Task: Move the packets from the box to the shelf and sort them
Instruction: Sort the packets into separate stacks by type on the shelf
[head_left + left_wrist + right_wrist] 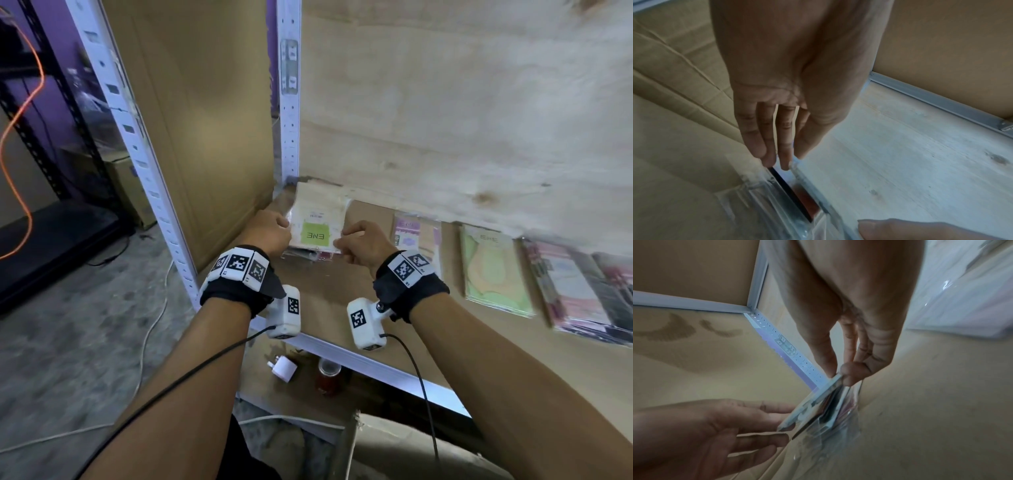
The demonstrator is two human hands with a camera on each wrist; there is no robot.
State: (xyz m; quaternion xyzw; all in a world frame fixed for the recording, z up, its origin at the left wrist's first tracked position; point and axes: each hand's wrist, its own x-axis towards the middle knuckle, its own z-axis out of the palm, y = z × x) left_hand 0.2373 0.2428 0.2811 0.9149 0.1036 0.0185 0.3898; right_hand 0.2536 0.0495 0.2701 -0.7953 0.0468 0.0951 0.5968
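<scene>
Clear-plastic stack of flat packets [317,222], green-labelled one on top, lies in the brown shelf board's [342,291] back-left corner | left hand [270,231] pinches its left edge, right hand [364,245] its right | layers below blurred, perhaps mixed | advice: fan edges, lift one at a time.

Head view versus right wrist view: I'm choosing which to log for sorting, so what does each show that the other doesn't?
Only the head view shows the packets already laid out in a row along the shelf, like the green packet.

Only the right wrist view shows the right hand pinching the stack's edge, layers fanned.

Both show the left hand and the packet stack.
</scene>
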